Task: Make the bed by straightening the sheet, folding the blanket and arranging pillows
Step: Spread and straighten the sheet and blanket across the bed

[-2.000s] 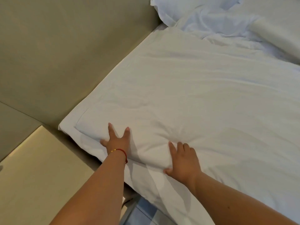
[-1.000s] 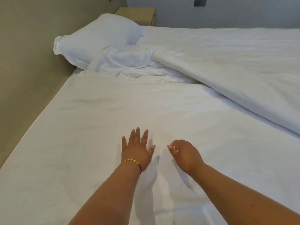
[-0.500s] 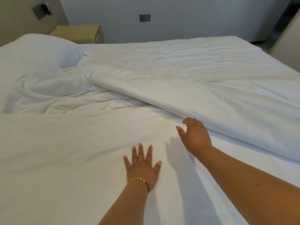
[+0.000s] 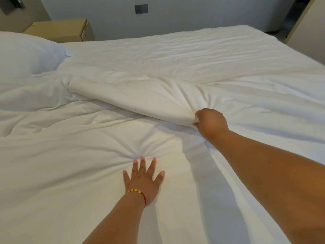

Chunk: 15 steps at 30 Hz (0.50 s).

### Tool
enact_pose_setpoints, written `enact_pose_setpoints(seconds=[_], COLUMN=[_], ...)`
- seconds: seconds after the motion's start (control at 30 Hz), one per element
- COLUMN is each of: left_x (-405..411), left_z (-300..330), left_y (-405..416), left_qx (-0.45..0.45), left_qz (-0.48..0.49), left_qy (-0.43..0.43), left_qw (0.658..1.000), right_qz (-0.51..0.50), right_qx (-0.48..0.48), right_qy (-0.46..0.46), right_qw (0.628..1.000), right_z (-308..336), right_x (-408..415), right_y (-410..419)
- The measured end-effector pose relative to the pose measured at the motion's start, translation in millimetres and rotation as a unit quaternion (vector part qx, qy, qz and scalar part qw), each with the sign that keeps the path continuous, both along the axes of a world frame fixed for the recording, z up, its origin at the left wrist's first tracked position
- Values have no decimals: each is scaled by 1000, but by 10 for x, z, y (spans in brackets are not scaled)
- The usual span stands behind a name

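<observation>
A white sheet [image 4: 61,164] covers the near part of the bed, wrinkled around my left hand [image 4: 143,180], which lies flat on it with fingers spread. A thick white blanket [image 4: 193,71] spreads over the far and right part of the bed. Its folded edge runs diagonally across the middle. My right hand [image 4: 210,121] grips that edge, with the cloth bunched up around the fingers. A white pillow [image 4: 26,51] lies at the far left, by the head of the bed.
A beige bedside cabinet [image 4: 65,30] stands beyond the pillow against the wall. A dark wall switch [image 4: 141,8] is on the white wall behind the bed. A beige panel [image 4: 306,23] rises at the far right.
My right hand has reached forward and closed on the blanket's folded edge, bunching it. The left hand stays flat on the sheet. The view has swung right, away from the wall.
</observation>
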<state>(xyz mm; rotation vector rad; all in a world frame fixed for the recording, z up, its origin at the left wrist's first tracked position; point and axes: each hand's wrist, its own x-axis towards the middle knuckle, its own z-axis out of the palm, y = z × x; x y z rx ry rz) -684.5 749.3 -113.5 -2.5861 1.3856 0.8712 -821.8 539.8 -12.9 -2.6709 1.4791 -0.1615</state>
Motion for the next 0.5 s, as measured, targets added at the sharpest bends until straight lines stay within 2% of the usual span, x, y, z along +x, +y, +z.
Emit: enact_pose_setpoints(seconds=[0.07, 0.1, 0.13, 0.17, 0.2, 0.23, 0.27, 0.3, 0.33, 0.37, 0.4, 0.43, 0.47, 0.5], left_x=[51, 102, 131, 147, 164, 201, 240, 315, 376, 420, 441, 465, 458, 451], left_z=[69, 79, 126, 203, 321, 449, 580, 691, 781, 854, 930, 969, 1011, 1050], left_y=[17, 19, 3, -18, -33, -24, 1, 61, 123, 210, 290, 360, 397, 419], left_qx=[10, 8, -15, -63, -140, -233, -333, -413, -465, -490, -506, -511, -510, -509], left_qz=[-19, -14, 30, 130, 266, 382, 475, 548, 586, 598, 598, 593, 588, 583], left_qy=[12, 28, 74, 163, 278, 387, 431, 437, 432, 428, 424, 416, 400, 383], left_qw=[1000, 999, 997, 976, 912, 806, 691, 582, 503, 467, 454, 463, 484, 505], right_qz=[12, 38, 71, 101, 129, 160, 187, 204, 218, 215, 206, 191, 161, 118], right_qx=[-29, -79, -136, -184, -202, -191, -150, -76, 15, 122, 191, 223, 228, 189], right_qy=[-96, -166, -224, -252, -242, -212, -162, -99, -29, 29, 63, 58, 3, -66], right_qw=[995, 982, 962, 945, 940, 945, 957, 971, 975, 969, 958, 954, 960, 973], right_z=[335, 557, 754, 884, 946, 856, 726, 559, 392, 290, 212, 200, 236, 259], right_x=[-45, -94, -167, -263, -361, -482, -602, -705, -786, -837, -846, -810, -735, -636], right_y=[119, 247, 435, 681, 975, 1273, 1542, 1758, 1875, 1907, 1888, 1832, 1753, 1640])
